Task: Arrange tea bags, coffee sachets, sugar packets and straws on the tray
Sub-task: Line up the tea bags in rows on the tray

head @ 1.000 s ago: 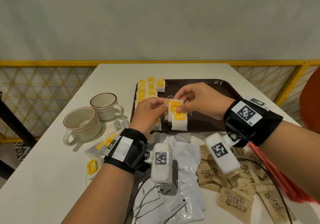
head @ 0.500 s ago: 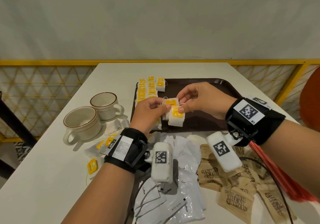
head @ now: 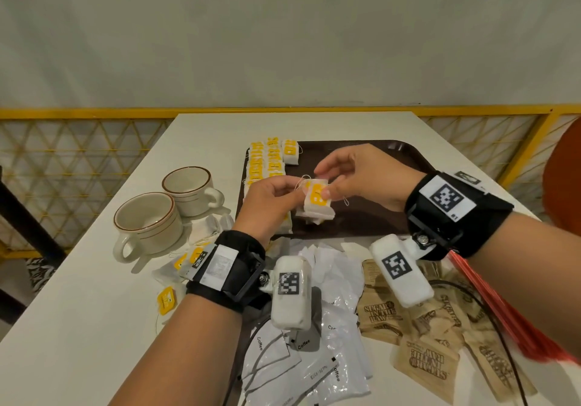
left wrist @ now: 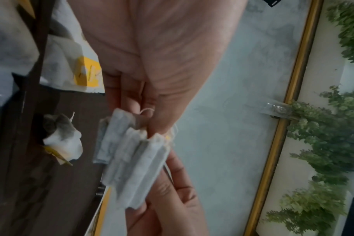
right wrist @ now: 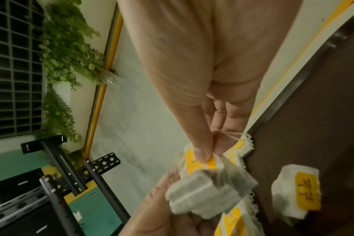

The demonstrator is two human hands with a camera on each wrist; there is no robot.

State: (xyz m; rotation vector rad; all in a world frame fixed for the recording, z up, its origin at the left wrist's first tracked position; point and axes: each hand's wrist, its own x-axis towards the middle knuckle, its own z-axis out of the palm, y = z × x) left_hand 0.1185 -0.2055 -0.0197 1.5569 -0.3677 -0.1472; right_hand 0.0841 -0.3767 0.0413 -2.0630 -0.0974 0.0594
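Observation:
Both hands hold a small stack of white tea bags (head: 317,202) with yellow tags just above the near left part of the brown tray (head: 371,157). My left hand (head: 276,195) pinches the stack's left end, seen edge-on in the left wrist view as the tea bag stack (left wrist: 131,167). My right hand (head: 352,176) pinches a yellow tag (right wrist: 200,161) on top of the tea bags (right wrist: 208,188). Rows of tea bags (head: 267,163) lie along the tray's left side. White coffee sachets (head: 301,361), brown sugar packets (head: 424,364) and red straws (head: 503,308) lie on the table near me.
Two cream cups (head: 147,223) (head: 190,185) stand left of the tray. Loose tea bags (head: 176,267) and a yellow tag (head: 166,299) lie on the white table (head: 78,311) by my left wrist. A yellow lattice railing (head: 63,166) runs behind the table.
The two hands have drawn the held tea bags together into one stack and shifted it slightly up and left over the tray. The right thumb now presses on the top tag.

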